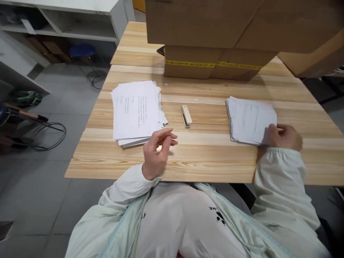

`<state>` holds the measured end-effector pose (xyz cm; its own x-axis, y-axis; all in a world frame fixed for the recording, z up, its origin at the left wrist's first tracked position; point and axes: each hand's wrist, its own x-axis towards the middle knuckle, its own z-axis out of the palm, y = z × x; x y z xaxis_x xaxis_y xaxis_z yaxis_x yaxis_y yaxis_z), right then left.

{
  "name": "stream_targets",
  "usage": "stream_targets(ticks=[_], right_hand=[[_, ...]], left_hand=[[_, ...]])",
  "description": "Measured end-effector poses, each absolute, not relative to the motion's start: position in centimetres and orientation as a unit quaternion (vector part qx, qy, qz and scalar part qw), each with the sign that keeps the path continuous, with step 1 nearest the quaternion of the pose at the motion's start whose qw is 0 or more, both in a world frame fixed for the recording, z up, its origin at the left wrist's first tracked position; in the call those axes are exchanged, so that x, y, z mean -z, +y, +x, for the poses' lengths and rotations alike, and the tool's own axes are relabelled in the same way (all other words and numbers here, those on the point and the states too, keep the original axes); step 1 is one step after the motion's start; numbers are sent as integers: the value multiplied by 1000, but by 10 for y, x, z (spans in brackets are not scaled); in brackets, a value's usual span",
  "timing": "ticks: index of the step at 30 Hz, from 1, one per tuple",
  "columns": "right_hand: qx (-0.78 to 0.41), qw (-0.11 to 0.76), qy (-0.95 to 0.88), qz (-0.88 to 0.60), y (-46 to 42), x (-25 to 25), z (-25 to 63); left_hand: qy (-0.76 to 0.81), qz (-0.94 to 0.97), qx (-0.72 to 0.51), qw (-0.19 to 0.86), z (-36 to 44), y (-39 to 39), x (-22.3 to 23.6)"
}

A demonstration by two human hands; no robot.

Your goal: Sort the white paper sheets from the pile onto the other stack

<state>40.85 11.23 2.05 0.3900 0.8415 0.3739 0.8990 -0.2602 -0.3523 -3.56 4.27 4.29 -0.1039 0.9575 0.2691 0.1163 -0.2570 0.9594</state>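
1. The right hand (288,138) is at the near right corner of the right paper stack (248,118), its fingers bunched close; whether they pinch sheets or only rest there, I cannot tell.
2. At that corner, a light touch seems best: pressing both faces evenly should keep the sheets square, since a push from one side could fan them.
3. The left hand (156,156) is half curled, thumb and fingers a little apart, with nothing visible in it. It is beside the near right corner of the left paper pile (134,111); contact is unclear.
4. That pile's edges are uneven, so a stray brush of the left wrist or sleeve (129,184) might shift loose sheets.
5. The stapler (186,115) lies on the table (204,157) between the two piles, nearer the left one. Any reach across should pass over it without knocking it.
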Motion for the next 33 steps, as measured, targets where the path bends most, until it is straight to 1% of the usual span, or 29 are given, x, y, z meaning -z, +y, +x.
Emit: stream_targets(ticks=[2,3,5,6,8,10,12,13,15,20,25,33], right_hand=[[127,276,-489,-818,101,-20,383],[134,295,-482,-814,95,-22,364],[69,360,-517,-773,85,-31,316],[17,395,-538,-745,82,-36,288],[-112,422,-607,-663,80,-44,231],[-238,415,-690,-543,85,-46,179],[-303,415,-737,-439,95,-40,139],[-315,424,-746,-405,100,-35,124],[-321,450,-745,-373,109,-23,102],[-301,498,-729,-361,117,-1,77],[-298,487,-739,-357,112,8,72],[-273,469,-766,-346,111,10,70]], left_hand=[[519,614,-545,238,-60,54,-51],[532,650,-512,181,-74,61,-54],[538,718,-421,130,-100,76,-54],[542,735,-388,122,-111,82,-52],[551,751,-340,132,-127,90,-44],[558,753,-312,155,-135,92,-36],[564,753,-296,167,-137,89,-32],[566,753,-290,167,-137,87,-32],[573,752,-282,162,-138,83,-33],[568,766,-257,156,-143,82,-36],[557,783,-239,137,-147,83,-35],[546,783,-254,154,-151,81,-36]])
